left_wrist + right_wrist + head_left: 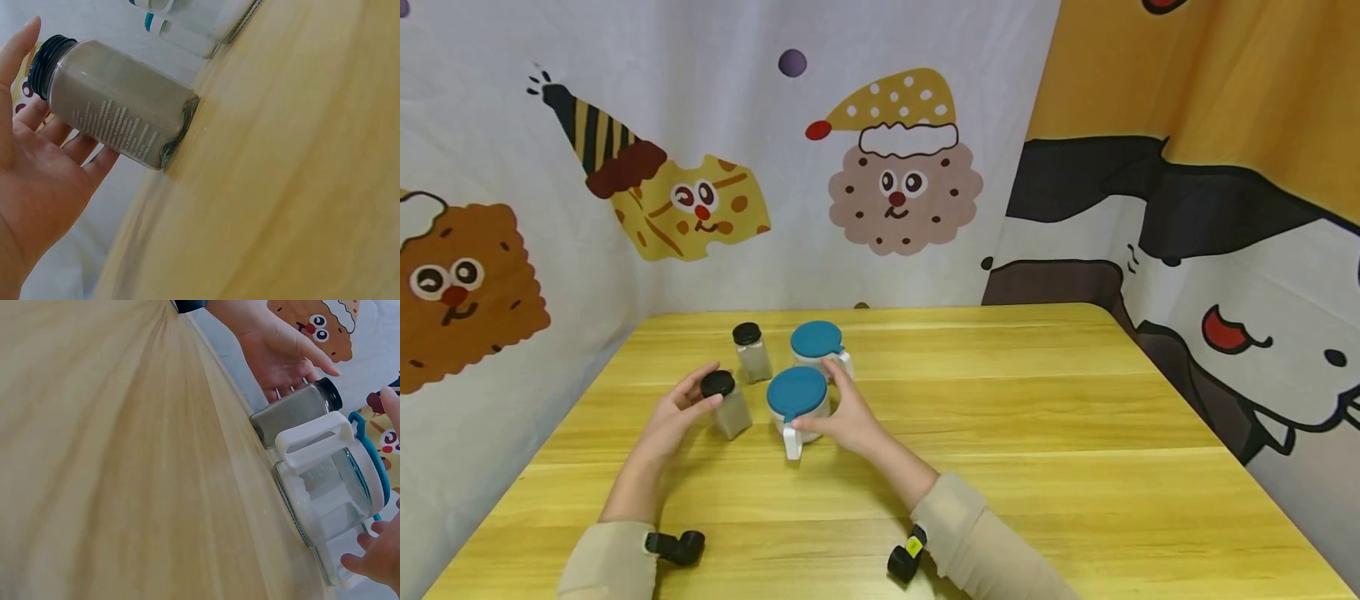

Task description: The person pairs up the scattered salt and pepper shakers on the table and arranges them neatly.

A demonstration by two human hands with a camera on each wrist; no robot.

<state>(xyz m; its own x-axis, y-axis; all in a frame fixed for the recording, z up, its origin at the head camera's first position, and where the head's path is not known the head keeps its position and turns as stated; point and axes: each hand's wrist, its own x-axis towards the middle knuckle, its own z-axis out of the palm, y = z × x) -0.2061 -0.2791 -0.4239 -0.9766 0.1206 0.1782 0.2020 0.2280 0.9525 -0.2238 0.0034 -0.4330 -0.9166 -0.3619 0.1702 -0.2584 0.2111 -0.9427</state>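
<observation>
Two spice bottles with black lids and greyish-brown contents stand on the left part of the table. My left hand (672, 421) is around the nearer spice bottle (119, 103), fingers behind it and thumb apart from it near the lid. To the right stands a clear seasoning jar (331, 494) with a teal lid (797, 392) and a white handle facing me. Thumb and fingers of my right hand (852, 417) are spread about this jar; firm contact does not show. A second teal-lidded jar (817, 340) is just behind it, partly hidden by the right hand's fingers.
The farther spice bottle (753, 354) stands behind the nearer one, left of the back jar. All of them are on a yellow wood-grain table (1000, 467). A curtain (805, 192) printed with cartoon food hangs behind the table's far edge. Each wrist wears a small black camera (677, 547).
</observation>
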